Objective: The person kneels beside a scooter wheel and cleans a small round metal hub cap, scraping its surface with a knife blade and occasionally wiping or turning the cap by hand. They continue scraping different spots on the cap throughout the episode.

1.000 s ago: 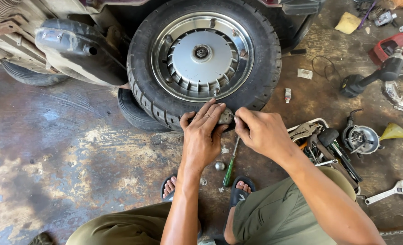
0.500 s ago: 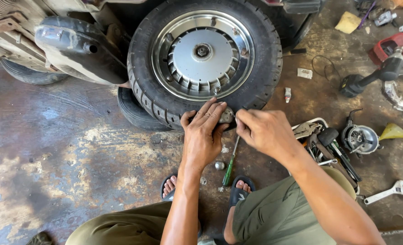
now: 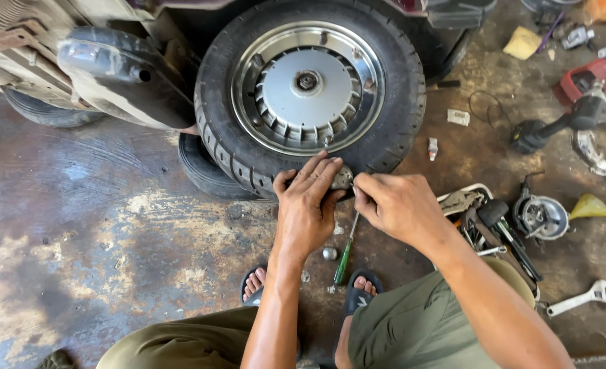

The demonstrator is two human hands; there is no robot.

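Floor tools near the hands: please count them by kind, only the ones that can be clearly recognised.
Screwdriver with green handle, lying between the feet: 1
Silver adjustable wrench, at the right: 1
Small round metal ball, below the left hand: 1
Total: 3
The pile of tools beside the right hand is too tangled to count.

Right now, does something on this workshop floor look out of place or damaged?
Nothing looks broken. The tools lie loose: a green screwdriver between the feet, a wrench far right, a heap of tools beside the right arm. The floor is stained and worn. Both hands, left and right, hold a small part at the tyre.
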